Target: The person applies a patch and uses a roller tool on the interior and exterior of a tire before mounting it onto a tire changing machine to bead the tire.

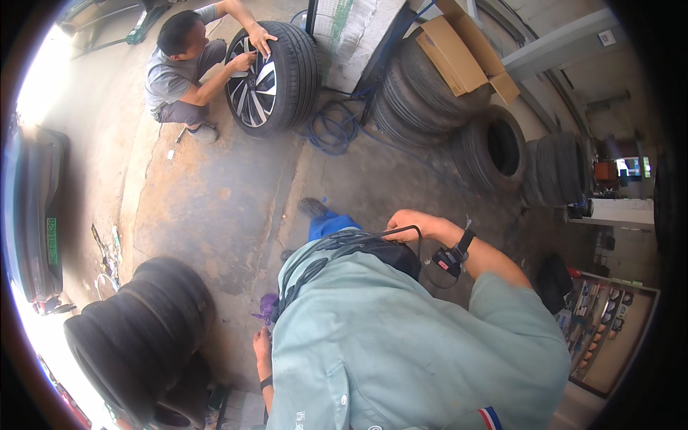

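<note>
My left hand (262, 347) hangs low at my left side, a dark band on its wrist. Its fingers are closed at a crumpled purple thing (267, 308), whose kind I cannot make out. At the front of my waist is my right hand (408, 223), bent inward with its fingers curled beside a black pouch (396, 257). What those fingers hold, if anything, is hidden. Black cables (315, 266) run across my waist, and one loops by the right wrist. A small black device (450, 259) is strapped to my right forearm.
A crouching person (172, 82) has both hands on an upright car wheel (276, 79). Blue hose (332, 129) lies coiled beside it. Tyres (423, 93) under an open cardboard box (455, 54) stand at the far right, more tyres (140, 326) at near left. A car (32, 215) is at left.
</note>
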The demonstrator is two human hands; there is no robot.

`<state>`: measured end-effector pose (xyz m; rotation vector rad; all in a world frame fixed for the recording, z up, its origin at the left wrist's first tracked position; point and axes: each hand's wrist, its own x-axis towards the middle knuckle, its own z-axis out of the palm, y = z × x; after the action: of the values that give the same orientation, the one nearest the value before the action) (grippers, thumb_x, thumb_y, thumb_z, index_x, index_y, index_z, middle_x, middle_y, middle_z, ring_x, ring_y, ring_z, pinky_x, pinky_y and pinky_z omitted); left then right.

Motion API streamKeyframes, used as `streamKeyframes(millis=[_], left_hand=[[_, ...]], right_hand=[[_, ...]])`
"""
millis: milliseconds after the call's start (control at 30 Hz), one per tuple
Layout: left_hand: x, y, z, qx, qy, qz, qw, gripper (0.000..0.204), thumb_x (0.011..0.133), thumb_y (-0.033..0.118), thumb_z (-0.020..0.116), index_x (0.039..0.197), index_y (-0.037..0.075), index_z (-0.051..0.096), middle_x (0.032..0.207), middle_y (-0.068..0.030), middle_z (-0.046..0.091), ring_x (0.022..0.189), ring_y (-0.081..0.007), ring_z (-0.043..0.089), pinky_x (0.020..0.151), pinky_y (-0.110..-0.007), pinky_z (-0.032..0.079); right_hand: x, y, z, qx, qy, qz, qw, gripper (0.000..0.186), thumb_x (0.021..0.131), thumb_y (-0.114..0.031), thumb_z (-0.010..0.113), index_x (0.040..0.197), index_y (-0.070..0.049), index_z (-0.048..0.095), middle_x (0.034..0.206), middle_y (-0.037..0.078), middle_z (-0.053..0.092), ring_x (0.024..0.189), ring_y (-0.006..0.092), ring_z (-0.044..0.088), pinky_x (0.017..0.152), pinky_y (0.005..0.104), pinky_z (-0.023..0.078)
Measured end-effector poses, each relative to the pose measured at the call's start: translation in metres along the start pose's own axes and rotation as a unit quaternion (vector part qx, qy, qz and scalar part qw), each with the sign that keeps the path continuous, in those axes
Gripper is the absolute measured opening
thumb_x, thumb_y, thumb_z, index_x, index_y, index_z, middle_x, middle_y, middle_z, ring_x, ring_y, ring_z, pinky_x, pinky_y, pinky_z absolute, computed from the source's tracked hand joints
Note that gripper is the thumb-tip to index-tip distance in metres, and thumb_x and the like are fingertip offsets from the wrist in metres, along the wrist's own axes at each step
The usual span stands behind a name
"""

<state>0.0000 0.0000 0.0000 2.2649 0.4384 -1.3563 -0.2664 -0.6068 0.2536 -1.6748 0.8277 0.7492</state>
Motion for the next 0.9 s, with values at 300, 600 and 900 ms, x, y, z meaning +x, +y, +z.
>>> streamKeyframes(millis=[300, 600, 900], left_hand=[[-0.032, -0.016, 0.02, 0.036, 0.021, 0.032, 0.999, 0.053, 0.096, 0.044, 0.065, 0.122, -0.002, 0.067, 0.114, -0.0206, 0.073, 0.103, -0.0294, 0.07, 0.092, -0.041, 0.052], [-0.009, 0.005, 0.037, 0.04, 0.031, 0.072, 0.996, 0.047, 0.096, 0.04, 0.066, 0.112, -0.004, 0.069, 0.106, -0.0174, 0.074, 0.099, -0.0247, 0.068, 0.09, -0.038, 0.052], [0.024, -0.002, 0.029, 0.095, 0.01, 0.104, 0.99, 0.048, 0.096, 0.039, 0.066, 0.109, -0.007, 0.072, 0.103, -0.0203, 0.075, 0.097, -0.0259, 0.07, 0.089, -0.039, 0.053]], right_hand=[[-0.005, -0.011, -0.007, 0.109, -0.074, 0.007, 0.991, 0.038, 0.095, -0.036, 0.069, 0.099, 0.002, 0.071, 0.077, 0.005, 0.068, 0.067, 0.0113, 0.06, 0.059, 0.0269, 0.045], [-0.005, -0.005, -0.013, 0.243, -0.003, 0.04, 0.969, 0.015, 0.089, -0.013, 0.067, 0.096, 0.0, 0.065, 0.075, 0.006, 0.069, 0.062, 0.009, 0.062, 0.05, 0.022, 0.043], [0.032, -0.05, -0.007, 0.225, 0.053, 0.041, 0.972, 0.013, 0.085, -0.008, 0.064, 0.096, 0.001, 0.065, 0.071, 0.006, 0.067, 0.059, 0.0122, 0.064, 0.048, 0.0246, 0.044]])
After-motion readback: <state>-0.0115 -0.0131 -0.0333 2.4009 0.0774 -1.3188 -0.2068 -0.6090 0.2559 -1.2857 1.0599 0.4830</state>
